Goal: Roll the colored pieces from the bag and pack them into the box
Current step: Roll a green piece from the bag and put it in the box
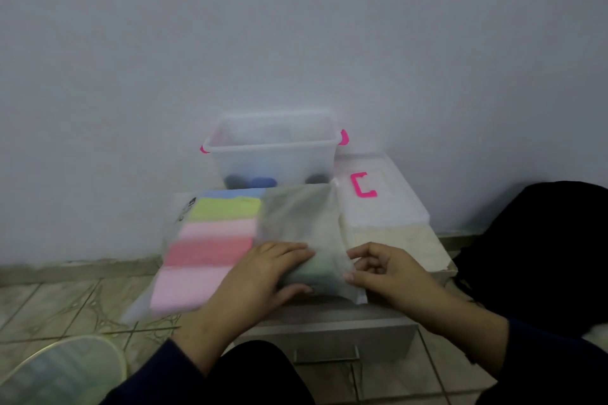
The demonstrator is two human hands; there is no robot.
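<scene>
At bag (pixel 297 217) near edge: left hand (pixel 263 273) presses; right hand (pixel 385 268) pinches.

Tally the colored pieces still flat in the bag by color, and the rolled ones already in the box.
Flat pieces in the frosted plastic bag:
Blue flat piece: 1
Yellow-green flat piece: 1
Pale pink flat pieces: 2
Darker pink flat piece: 1
Rolled dark or blue pieces in the clear plastic box: 3 visible
Total: 8
</scene>
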